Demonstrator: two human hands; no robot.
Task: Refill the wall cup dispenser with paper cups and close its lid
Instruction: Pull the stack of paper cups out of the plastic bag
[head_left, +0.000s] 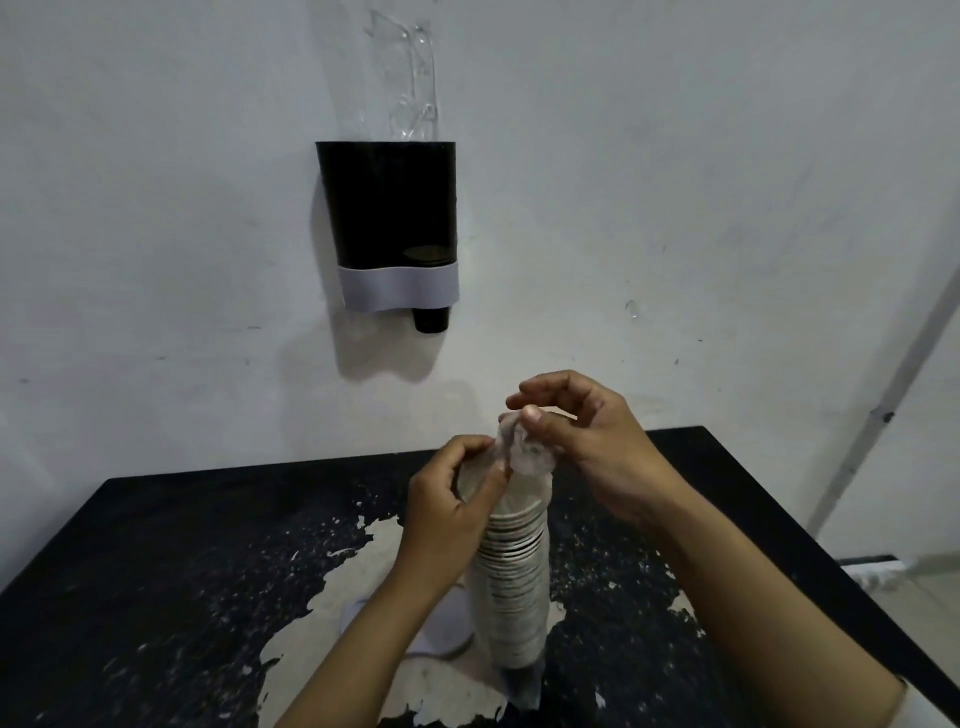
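**Cup stack in both hands, below the dispenser**

I hold the cup stack (511, 566) upright on the table (156, 545), below and a little right of the dispenser (392, 223). My left hand (449, 512) is wrapped round the top of the stack. My right hand (582, 434) pinches the bunched wrap (522, 449) at the stack's top between thumb and fingers. The dispenser hangs on the wall (675, 182) above, with a dark cup (431, 318) poking from its base and clear plastic (410, 78) rising from its top. A grey lid (441, 623) lies on the table left of the stack's foot.
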